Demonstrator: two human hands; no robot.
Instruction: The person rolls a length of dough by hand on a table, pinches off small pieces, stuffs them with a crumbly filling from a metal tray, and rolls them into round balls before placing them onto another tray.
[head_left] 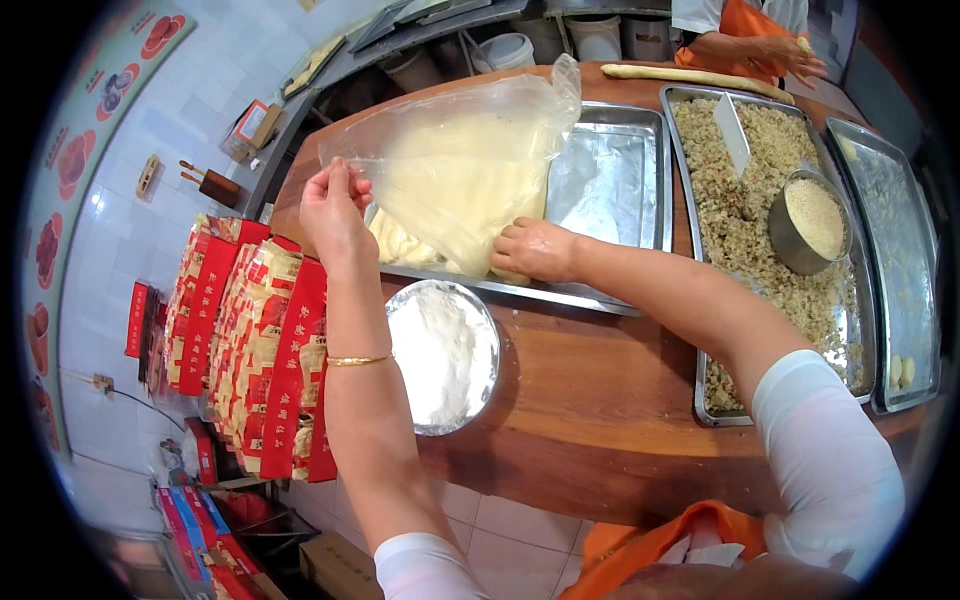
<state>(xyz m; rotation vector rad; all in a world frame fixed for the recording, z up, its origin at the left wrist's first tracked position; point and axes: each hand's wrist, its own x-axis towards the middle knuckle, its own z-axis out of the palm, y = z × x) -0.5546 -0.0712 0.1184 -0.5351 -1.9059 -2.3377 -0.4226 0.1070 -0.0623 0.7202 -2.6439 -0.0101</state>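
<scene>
- Dough point(398, 243) lies in the metal tray point(612, 185) at the upper middle of the frame, mostly under a clear plastic sheet point(465, 150).
- Our left hand point(338, 208), left of the tray, has thumb and fingers pinched on the sheet's edge; a light, firm pinch should spare the film from tearing.
- Our right hand point(535, 248), at the tray's lower edge, has its fingers curled down; we cannot tell whether they grip film, dough or both.
- Whether we lift or lay the sheet, a slow, low pull should stop soft dough sticking and stretching.
- We had best mind the metal bowl point(488, 365) of white powder point(437, 350), just below the tray, beside our left forearm.
</scene>
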